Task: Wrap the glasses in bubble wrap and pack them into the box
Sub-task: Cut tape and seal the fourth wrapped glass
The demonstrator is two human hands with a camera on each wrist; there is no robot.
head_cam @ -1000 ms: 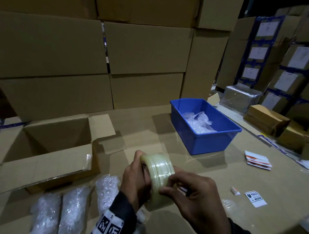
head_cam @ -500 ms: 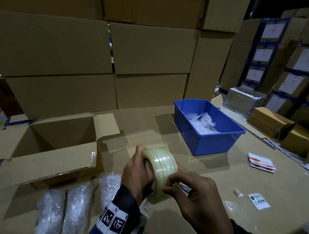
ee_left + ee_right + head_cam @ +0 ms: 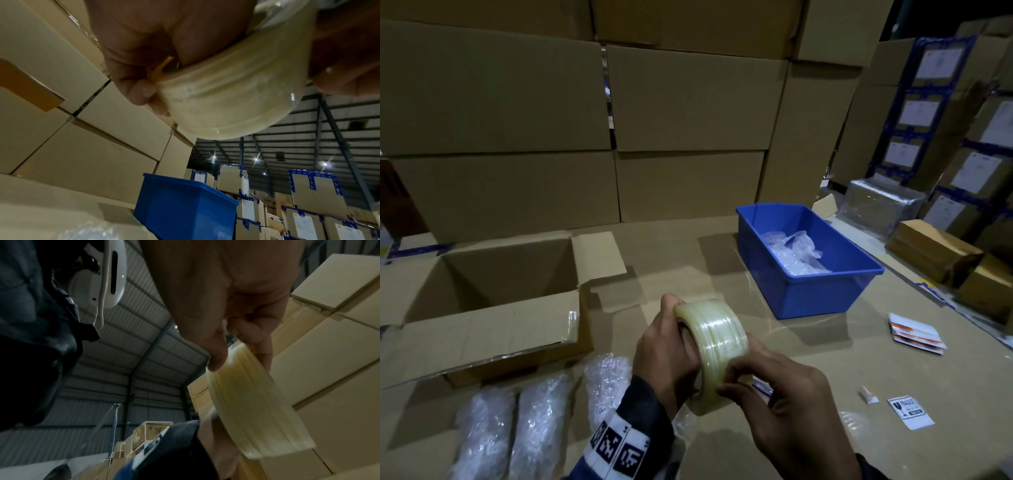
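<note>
The left hand (image 3: 667, 346) grips a roll of clear, faintly yellowish packing tape (image 3: 714, 346) held on edge above the cardboard-covered table (image 3: 825, 377), its fingers curled through the roll's core and the thumb at the top rim. The right hand (image 3: 787, 401), at 5 o'clock of the roll, pinches at the outer wound surface of the roll with thumb and forefinger; in the right wrist view the thumb tip (image 3: 216, 363) and a finger lie against the tape's outer face. Whether a loose end of tape is caught between them cannot be told. At 9 o'clock of the hands stands an open brown cardboard box (image 3: 482, 308) with its flaps spread and a strip of clear tape on the near flap; its inside is dim and nothing shows in it. At 7 o'clock, just in front of the box, three glasses wrapped in clear bubble wrap (image 3: 541, 421) lie side by side on the table, the rightmost partly hidden by the left sleeve. At 1 o'clock sits a blue rectangular plastic bin (image 3: 811, 294) holding loose crumpled bubble wrap (image 3: 794, 253). At 3 o'clock lie a small stack of orange-and-white labels (image 3: 916, 334), and at 4 o'clock a white "fragile" sticker (image 3: 911, 413). Stacked brown cartons (image 3: 688, 102) wall the far side.
</note>
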